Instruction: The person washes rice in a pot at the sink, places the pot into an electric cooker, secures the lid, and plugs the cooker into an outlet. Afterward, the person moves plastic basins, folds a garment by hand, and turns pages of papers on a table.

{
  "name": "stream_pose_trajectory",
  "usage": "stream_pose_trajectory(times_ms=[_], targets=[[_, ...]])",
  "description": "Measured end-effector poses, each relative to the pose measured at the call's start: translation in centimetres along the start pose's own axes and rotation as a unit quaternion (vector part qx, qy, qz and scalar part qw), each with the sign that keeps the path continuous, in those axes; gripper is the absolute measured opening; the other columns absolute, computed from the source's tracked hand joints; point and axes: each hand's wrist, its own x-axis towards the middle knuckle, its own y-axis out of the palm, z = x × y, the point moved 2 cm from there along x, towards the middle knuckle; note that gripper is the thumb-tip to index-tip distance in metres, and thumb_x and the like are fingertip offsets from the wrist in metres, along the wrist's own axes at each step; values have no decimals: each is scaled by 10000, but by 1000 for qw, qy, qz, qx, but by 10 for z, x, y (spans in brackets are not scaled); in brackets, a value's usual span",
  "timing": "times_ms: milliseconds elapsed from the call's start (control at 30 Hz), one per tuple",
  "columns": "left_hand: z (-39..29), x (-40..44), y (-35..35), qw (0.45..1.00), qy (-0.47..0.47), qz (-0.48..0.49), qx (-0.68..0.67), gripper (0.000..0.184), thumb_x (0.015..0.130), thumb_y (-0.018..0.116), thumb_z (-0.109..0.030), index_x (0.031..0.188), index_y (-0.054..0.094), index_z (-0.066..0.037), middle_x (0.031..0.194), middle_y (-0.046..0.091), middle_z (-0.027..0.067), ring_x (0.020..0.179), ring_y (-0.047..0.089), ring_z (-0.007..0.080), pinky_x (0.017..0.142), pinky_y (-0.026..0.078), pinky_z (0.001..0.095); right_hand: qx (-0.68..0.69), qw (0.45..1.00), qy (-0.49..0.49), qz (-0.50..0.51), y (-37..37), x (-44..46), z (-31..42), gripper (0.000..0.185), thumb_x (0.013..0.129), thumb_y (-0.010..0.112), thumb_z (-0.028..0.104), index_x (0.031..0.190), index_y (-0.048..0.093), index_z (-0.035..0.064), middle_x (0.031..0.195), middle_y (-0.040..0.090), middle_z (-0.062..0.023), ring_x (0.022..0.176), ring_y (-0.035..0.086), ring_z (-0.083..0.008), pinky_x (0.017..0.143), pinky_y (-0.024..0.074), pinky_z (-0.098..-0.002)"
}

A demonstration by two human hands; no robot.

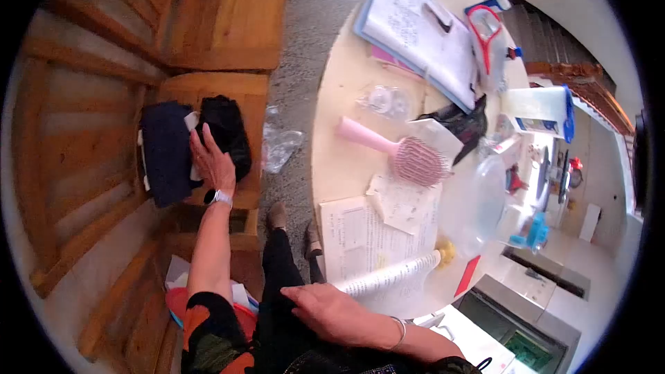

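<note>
My left hand (213, 159) reaches to the wooden bench seat, fingers extended at the inner edge of a bundled black cloth item (225, 131). Beside it lies a folded dark navy cloth (165, 152), with a bit of white showing between the two. My right hand (336, 313) hovers over my lap near the table edge, fingers slightly bent and nothing visible in them. Close to it, an open book (346, 235) lies on the table with one page curled up. A pink hairbrush (395, 149) rests farther along, bristles up.
The round table (332, 107) holds papers in a folder (419, 34), a clear plastic package (388, 102), a plastic tub with a blue lid (537, 112) and a red-rimmed item (485, 34). A clear plastic bag (282, 149) hangs by the bench. A red basin (242, 318) sits below.
</note>
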Motion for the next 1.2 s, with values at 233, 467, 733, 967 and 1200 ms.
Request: stream_pose_trajectory(times_ms=[233,467,733,967,1200], targets=[[40,-25,43,967,80,237,43,637,772,537,50,1395,413,8,1512,314,213,1405,276,411,1148,272,471,-61,998,-30,-1,9,-10,10,408,896,584,130,1255,508,-47,1056,632,-201,969,617,-355,833,490,-418],[22,-23,3,977,157,120,-77,521,803,541,32,1322,498,18,1435,411,237,1351,370,394,1116,320,453,-76,996,-48,-5,17,-34,16,388,937,536,134,1278,499,-47,1056,635,-193,957,618,-338,834,483,-403],[-33,-73,-112,924,-47,121,-359,241,893,562,-13,1121,629,20,1088,649,127,1026,612,240,920,476,336,-98,993,-69,-4,17,-83,27,356,891,488,76,1228,500,-36,1043,608,-161,979,596,-310,812,449,-386],[-102,-148,-202,902,-51,54,-425,155,955,527,-23,1045,651,3,993,659,61,941,607,148,870,485,278,-133,987,-87,-27,21,-170,16,296,900,513,69,1183,511,-21,1042,608,-170,974,599,-323,820,449,-407],[-234,-248,-248,867,123,82,-476,140,929,545,20,1026,646,9,983,646,77,945,620,173,873,481,292,-139,981,-86,-101,56,-301,-22,251,865,521,74,1106,516,2,1021,600,-166,988,605,-316,811,454,-421]])
